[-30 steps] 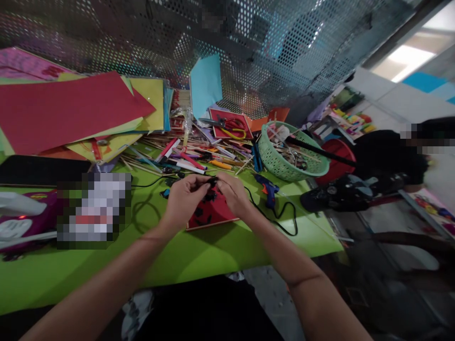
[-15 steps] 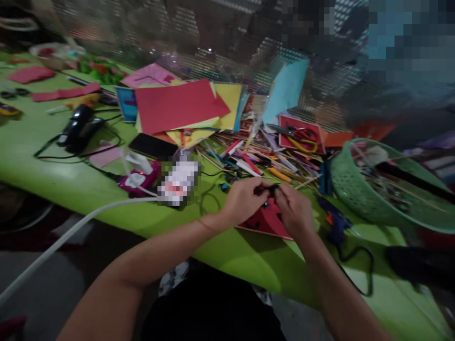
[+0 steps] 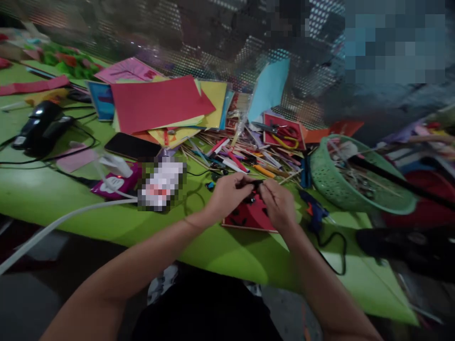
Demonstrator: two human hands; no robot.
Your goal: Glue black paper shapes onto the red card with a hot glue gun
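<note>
Both hands meet above a red card (image 3: 245,217) that lies near the table's front edge with small black pieces on it. Between them is a small dark strip (image 3: 258,183), too small to name for sure. My left hand (image 3: 227,193) pinches its left end, fingers closed. My right hand (image 3: 280,201) closes on its other end with thumb and fingertips. Part of the card is hidden under the hands. A blue glue gun (image 3: 314,210) with a black cord lies just right of my right hand.
Pens and sticks (image 3: 245,158) are heaped behind the hands, with scissors (image 3: 279,132) on a red card. A green basket (image 3: 325,182) stands at right. Coloured paper (image 3: 156,104), a black phone (image 3: 132,146) and a purple power strip (image 3: 113,182) lie left on the green table (image 3: 209,253).
The whole scene has shifted left in view as the head turned right. My hands keep hold of the dark strip over the red card, with little change in their grip.
</note>
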